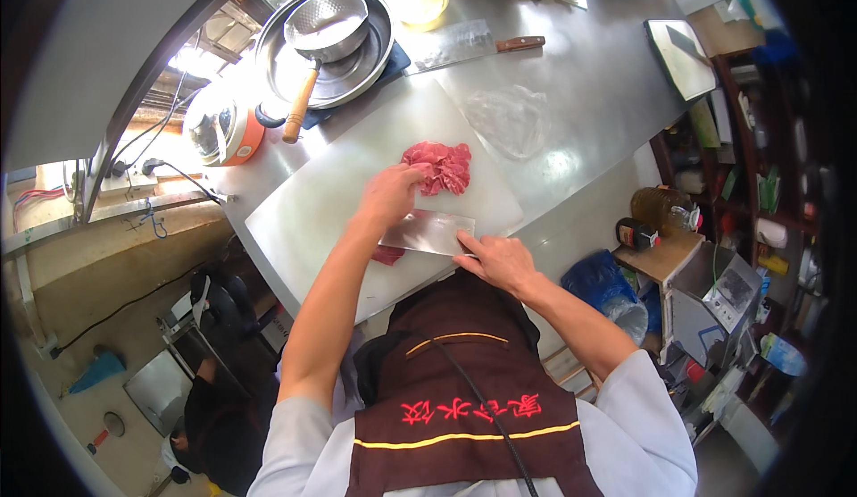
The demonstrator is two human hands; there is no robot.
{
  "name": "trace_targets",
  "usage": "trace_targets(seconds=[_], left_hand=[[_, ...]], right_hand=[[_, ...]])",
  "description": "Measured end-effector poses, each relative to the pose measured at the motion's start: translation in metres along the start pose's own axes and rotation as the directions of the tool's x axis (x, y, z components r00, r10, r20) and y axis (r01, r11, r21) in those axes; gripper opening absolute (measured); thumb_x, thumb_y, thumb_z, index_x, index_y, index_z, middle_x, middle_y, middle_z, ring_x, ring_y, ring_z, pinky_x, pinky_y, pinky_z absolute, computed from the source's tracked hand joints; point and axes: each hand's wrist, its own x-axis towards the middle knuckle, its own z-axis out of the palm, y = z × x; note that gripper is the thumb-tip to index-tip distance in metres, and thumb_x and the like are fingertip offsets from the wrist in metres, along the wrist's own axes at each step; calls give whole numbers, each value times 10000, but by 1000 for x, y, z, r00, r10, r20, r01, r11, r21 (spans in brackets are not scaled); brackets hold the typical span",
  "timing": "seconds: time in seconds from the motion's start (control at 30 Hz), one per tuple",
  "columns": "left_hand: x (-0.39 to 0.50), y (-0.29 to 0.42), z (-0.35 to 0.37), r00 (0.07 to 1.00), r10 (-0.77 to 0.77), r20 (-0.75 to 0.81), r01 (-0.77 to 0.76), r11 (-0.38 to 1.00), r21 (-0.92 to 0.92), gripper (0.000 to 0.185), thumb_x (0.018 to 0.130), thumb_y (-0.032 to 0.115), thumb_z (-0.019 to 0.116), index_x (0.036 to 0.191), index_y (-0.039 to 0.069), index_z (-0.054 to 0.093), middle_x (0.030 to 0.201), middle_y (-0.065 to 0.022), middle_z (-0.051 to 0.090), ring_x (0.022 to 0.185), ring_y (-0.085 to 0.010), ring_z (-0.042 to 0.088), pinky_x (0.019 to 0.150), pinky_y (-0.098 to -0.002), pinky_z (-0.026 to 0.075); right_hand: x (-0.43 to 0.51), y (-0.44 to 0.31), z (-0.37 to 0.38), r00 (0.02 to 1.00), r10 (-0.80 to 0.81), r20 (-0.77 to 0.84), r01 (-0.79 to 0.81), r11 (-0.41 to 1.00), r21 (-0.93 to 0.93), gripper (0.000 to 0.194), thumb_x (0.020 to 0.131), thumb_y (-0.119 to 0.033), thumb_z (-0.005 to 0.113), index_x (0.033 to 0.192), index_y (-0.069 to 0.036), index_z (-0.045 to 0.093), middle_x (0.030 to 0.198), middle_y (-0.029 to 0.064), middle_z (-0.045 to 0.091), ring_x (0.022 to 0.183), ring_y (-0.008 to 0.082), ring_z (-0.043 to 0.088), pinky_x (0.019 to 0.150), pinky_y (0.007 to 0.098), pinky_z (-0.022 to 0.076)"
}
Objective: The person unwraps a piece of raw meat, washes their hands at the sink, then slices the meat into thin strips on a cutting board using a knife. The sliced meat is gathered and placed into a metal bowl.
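Observation:
A pile of sliced raw red meat (438, 167) lies on the large white cutting board (321, 175). At its near left edge, my left hand (390, 194) has its fingers curled together on the meat; the fingertips are partly hidden. My right hand (499, 260) grips a cleaver (432, 231), its broad blade pointing left across the board, below the pile. The cleaver's handle is covered by that hand. Another piece of raw meat (388, 254) shows from under the blade's left end, most of it hidden.
Behind the board are a wide metal pan (268, 61) holding a wooden-handled saucepan (328, 25), a second cleaver (462, 45) and a clear plastic bag (512, 118). An orange rice cooker (224, 128) stands left. A person (224, 423) is at lower left; shelves (743, 128) stand right.

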Motion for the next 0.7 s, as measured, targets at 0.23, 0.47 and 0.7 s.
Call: trace_targets(seconds=[0.23,0.47,0.7], left_hand=[[-16,-13,-32,993,-92,-75,67,957,-283,187,951,33,687,1103,52,794,992,-112,793,891,-247,755,847,-352,595],[-51,-70,-18,878,-439,-191,371,875,-310,280,902,123,715,1167,52,773,1034,-129,792,965,-275,761,902,-400,597],[-122,-59,33,870,-454,-190,454,890,-49,295,816,174,796,1066,29,735,1090,-180,718,1056,-383,694,932,-476,560]], right_hand=[[-20,-11,23,998,47,-34,-44,996,80,409,1032,-517,657,1325,-232,632,742,114,678,676,374,709,586,515,563],[-27,-5,29,991,75,-112,-60,990,131,404,1021,-481,687,1326,-218,647,771,126,699,674,381,709,602,508,566],[-32,-20,21,957,146,-250,-88,969,230,411,1025,-411,693,1374,-196,659,845,134,725,755,389,717,668,496,575]])
